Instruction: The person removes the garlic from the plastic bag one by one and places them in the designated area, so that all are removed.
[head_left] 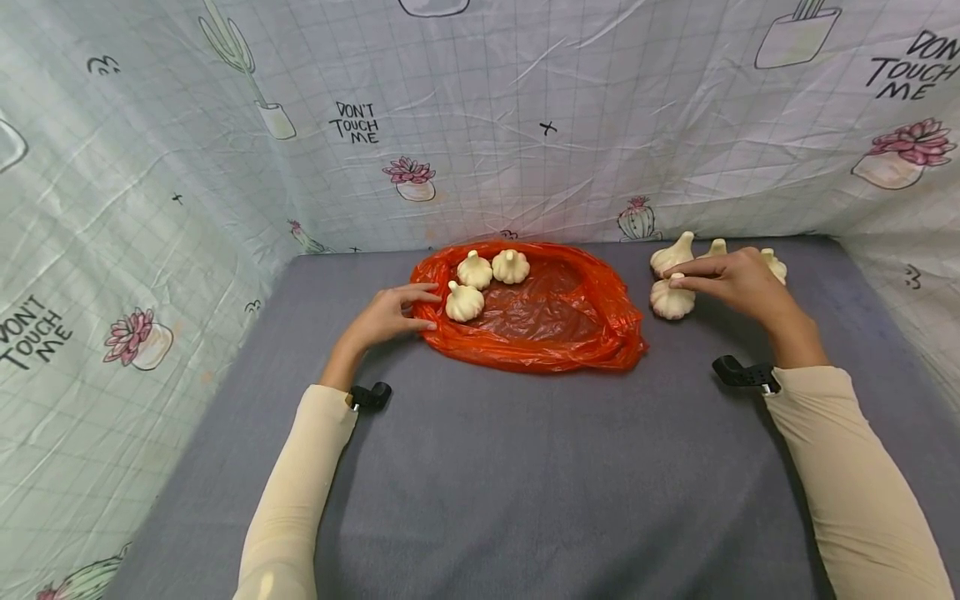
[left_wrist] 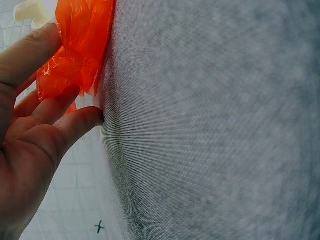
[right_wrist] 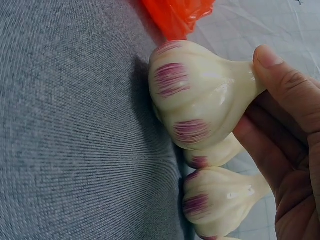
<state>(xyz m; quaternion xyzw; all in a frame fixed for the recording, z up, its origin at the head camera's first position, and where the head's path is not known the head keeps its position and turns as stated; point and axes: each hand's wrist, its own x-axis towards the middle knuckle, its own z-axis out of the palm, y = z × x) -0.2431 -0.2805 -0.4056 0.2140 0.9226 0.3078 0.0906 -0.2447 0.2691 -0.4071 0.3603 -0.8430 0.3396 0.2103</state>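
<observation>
An orange-red plastic bag point(head_left: 517, 357) lies spread on the table with its mouth wide and its rim rolled outward. Inside its left half sit three white garlic bulbs, the nearest one point(head_left: 464, 303) close to the left rim. My left hand point(head_left: 390, 315) is at that rim, fingers extended and touching the plastic. To the right of the bag, my right hand point(head_left: 738, 282) pinches the stem of a garlic bulb point(right_wrist: 192, 95) between thumb and fingers. This bulb has purple streaks and its base is close over the table.
Behind the right hand stand more garlic bulbs, one point(head_left: 675, 253) at the left of the group and another point(head_left: 775, 265) at the right, partly hidden. The grey cloth table point(head_left: 525, 467) meets a printed curtain point(head_left: 480, 192) at the back.
</observation>
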